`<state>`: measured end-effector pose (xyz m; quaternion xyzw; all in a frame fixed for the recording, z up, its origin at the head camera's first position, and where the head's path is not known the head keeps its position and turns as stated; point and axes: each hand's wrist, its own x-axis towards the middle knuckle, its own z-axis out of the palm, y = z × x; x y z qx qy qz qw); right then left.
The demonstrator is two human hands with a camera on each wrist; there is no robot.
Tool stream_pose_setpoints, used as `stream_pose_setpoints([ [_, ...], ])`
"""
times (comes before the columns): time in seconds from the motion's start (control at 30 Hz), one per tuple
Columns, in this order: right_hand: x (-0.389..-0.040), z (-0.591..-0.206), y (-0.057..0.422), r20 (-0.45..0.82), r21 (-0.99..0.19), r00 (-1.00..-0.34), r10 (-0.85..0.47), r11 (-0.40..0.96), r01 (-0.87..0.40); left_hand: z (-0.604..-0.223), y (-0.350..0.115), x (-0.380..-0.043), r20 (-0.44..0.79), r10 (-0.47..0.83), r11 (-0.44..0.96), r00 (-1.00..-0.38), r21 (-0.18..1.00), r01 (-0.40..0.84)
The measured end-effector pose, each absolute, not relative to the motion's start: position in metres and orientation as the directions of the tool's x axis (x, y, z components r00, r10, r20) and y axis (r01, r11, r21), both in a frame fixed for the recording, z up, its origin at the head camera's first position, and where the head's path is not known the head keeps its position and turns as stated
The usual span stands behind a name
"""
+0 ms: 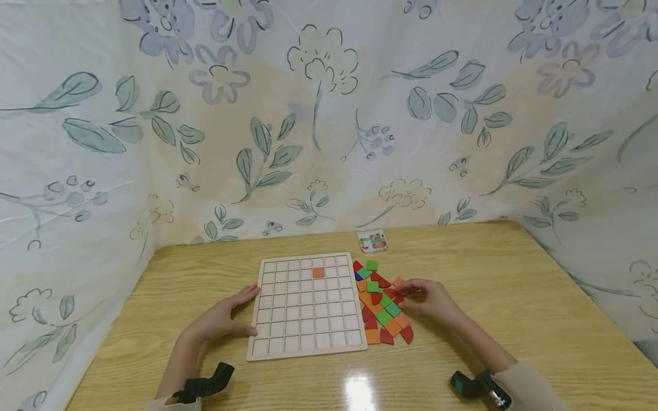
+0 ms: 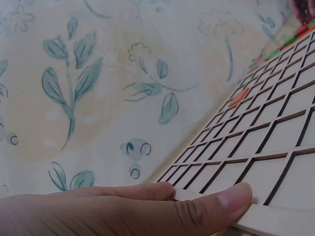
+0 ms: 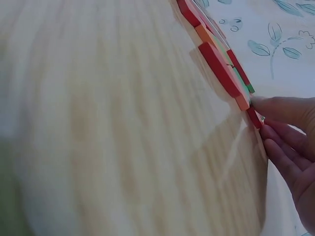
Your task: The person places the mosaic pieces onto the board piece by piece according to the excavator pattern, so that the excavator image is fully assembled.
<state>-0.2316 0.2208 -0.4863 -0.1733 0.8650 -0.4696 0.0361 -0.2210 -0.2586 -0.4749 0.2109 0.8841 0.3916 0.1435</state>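
A square wooden grid board (image 1: 300, 357) lies on the table, with one orange square tile (image 1: 319, 273) in a cell near its far side. Along the board's left edge rests my left hand (image 1: 223, 319), fingers and thumb spread; in the left wrist view its thumb (image 2: 216, 206) lies on the rim. At the right of the board is a loose pile of coloured tiles (image 1: 384, 317): red rounded ones, green and orange squares, and a bit of blue. My right hand (image 1: 432, 299) reaches to the pile's right side, its thumb and fingers pinching a red tile (image 3: 253, 117), partly hidden.
A small card with a coloured pattern (image 1: 372, 241) lies behind the pile, near the table's back edge. Floral cloth (image 1: 329, 114) hangs behind the wooden table (image 1: 205, 262) and at both sides. Each wrist wears a black camera mount (image 1: 208, 385).
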Motion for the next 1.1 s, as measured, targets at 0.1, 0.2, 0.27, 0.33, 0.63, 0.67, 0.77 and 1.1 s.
stream_pose_setpoints([
  [0.1,-0.2307,-0.4862,0.2212,0.122,-0.819,-0.933,-0.339,0.497,-0.288,-0.4744,-0.2575,-0.2205,-0.085,0.482,0.604,-0.872,0.753,0.26],
  [0.2,-0.2313,-0.4846,0.2207,0.134,-0.813,-0.929,-0.346,0.498,-0.303,-0.4736,-0.2577,-0.2205,-0.086,0.479,0.601,-0.873,0.757,0.255],
  [0.27,-0.2315,-0.4839,0.2205,0.14,-0.806,-0.927,-0.348,0.504,-0.311,-0.473,-0.2576,-0.2205,-0.088,0.477,0.601,-0.874,0.759,0.252],
  [0.33,-0.2316,-0.4835,0.2202,0.145,-0.797,-0.926,-0.348,0.514,-0.318,-0.4727,-0.2575,-0.2205,-0.088,0.477,0.603,-0.875,0.757,0.253],
  [0.63,-0.2293,-0.4822,0.2191,0.16,-0.752,-0.932,-0.325,0.571,-0.329,-0.4718,-0.2578,-0.2198,-0.096,0.472,0.613,-0.877,0.75,0.248],
  [0.67,-0.2296,-0.4821,0.2191,0.165,-0.748,-0.93,-0.327,0.573,-0.334,-0.4716,-0.2578,-0.2198,-0.095,0.472,0.613,-0.877,0.75,0.249],
  [0.77,-0.2305,-0.4815,0.2187,0.176,-0.738,-0.93,-0.322,0.583,-0.341,-0.4711,-0.2576,-0.2203,-0.094,0.471,0.613,-0.877,0.75,0.25],
  [1.1,-0.2299,-0.4772,0.2153,0.14,-0.741,-0.943,-0.302,0.6,-0.302,-0.4725,-0.2586,-0.2192,-0.087,0.476,0.611,-0.875,0.748,0.258],
])
